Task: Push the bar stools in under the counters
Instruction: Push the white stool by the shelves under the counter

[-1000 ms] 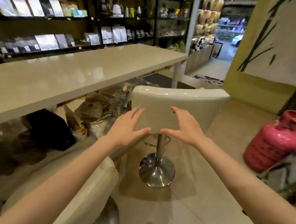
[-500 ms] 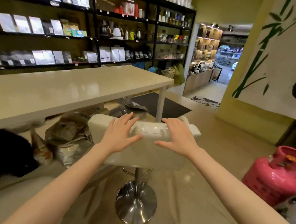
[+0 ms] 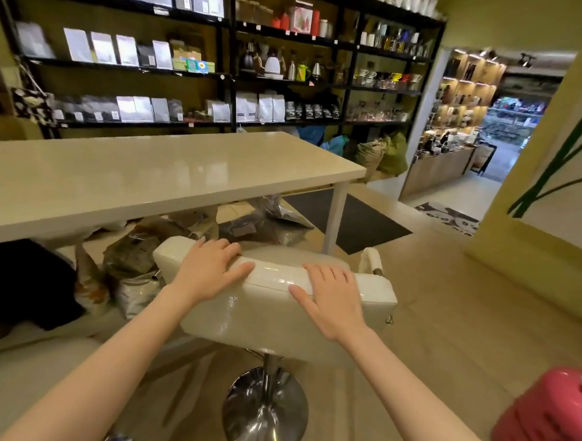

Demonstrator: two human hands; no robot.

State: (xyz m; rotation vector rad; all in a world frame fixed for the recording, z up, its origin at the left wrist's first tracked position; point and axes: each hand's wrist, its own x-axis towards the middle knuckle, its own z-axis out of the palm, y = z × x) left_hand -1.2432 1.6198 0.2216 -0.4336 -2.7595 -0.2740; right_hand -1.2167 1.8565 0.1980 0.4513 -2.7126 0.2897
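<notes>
Dark shelving (image 3: 223, 76) fills the far wall, stocked with pouches, boxes, kettles and jars. In front of it runs the long cream surface (image 3: 142, 173), glossy on top and carried at its right end by a white leg (image 3: 335, 216). Crumpled bags (image 3: 133, 262) lie on the floor beneath it, and a dark mat (image 3: 357, 221) lies past the leg. A pink gas cylinder (image 3: 546, 427) sits at the lower right edge of the view, well apart from the surface.

The white bar stool (image 3: 277, 308) stands just outside the near edge of the surface, close to its right end, with its backrest towards the person and its seat not yet beneath the top. Its chrome post drops to a round chrome base (image 3: 264, 416) on the tiled floor.

The left hand (image 3: 208, 273) lies flat on the backrest's left part, fingers straight and draped over the top edge, thumb pointing inward. The right hand (image 3: 329, 299) lies the same way on the right part. The two hands are apart, both spread flat and pressing rather than gripping.
</notes>
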